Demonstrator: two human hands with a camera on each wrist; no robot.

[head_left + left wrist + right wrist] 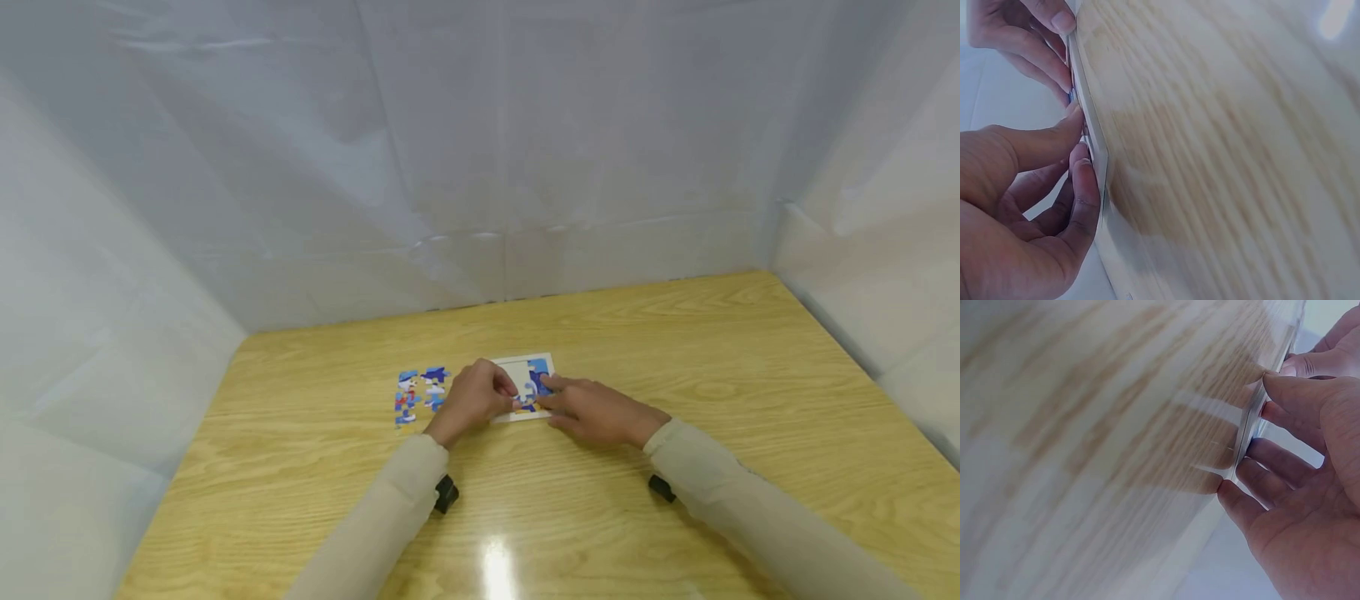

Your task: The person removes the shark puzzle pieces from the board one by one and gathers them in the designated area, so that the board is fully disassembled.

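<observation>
The small white rectangular puzzle tray (522,367), partly filled with blue picture pieces, lies flat on the pale wooden table (675,350), roughly midway across it and somewhat toward the far side. Only the head view shows its face: the right part carries joined blue pieces, the far left part is bare white. In the two wrist views the tray (1088,119) appears only edge-on, a thin pale board (1249,428) lying on the wood grain, and its picture cannot be made out.

The left hand (474,397) rests on the tray's left part with fingers curled. The left wrist view shows what the head view cannot: thumb and fingertips (1082,178) press against the tray's edge, and a speck of blue sits by the thumb tip. Whether the hand pinches a loose piece there is too small to tell. The right hand (596,410) lies at the tray's near right, its fingers stretched flat toward the blue pieces. The right wrist view shows its fingertips (1227,490) touching the tray's thin edge, fingers spread and fairly straight, gripping nothing, with the other hand's fingers beyond.

Just left of the tray, seen in the head view alone, a small cluster of loose blue, white and red jigsaw pieces (418,396) lies on the table. Both forearms wear beige sleeves (720,492), each with a black wrist-mounted device (446,493) beside it. White plastic sheeting (480,150) walls the table at the far side, left and right.
</observation>
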